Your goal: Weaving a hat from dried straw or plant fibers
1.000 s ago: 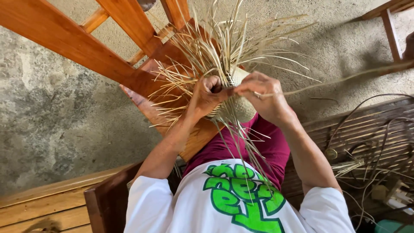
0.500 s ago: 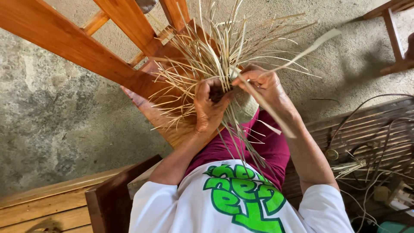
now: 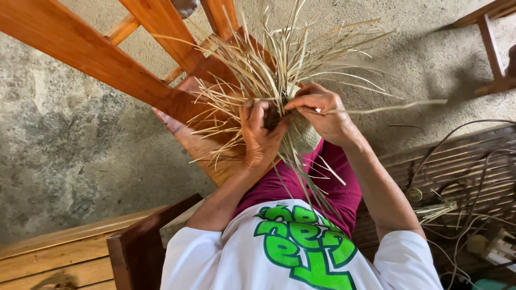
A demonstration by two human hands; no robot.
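Note:
A half-woven piece of pale dry straw (image 3: 279,70) sits in front of me, its loose strips fanning out in all directions. My left hand (image 3: 260,137) grips the woven core from below, thumb up against it. Fingers of my right hand (image 3: 325,113) pinch a single long strip (image 3: 398,106) that runs out to the right. Both hands meet at the dark centre of the weave, which they partly hide. My white shirt with green print and maroon shorts fill the bottom of the view.
A reddish wooden frame (image 3: 97,59) with slanted bars stands behind the weave on the concrete floor. A dark wooden chair back (image 3: 145,241) is at lower left. A slatted bamboo bench (image 3: 462,177) with dark cords and straw scraps lies to the right.
My right hand has pulled the long strip across the weave and out to the right. My left hand has shifted lower on the core, gripping it from beneath.

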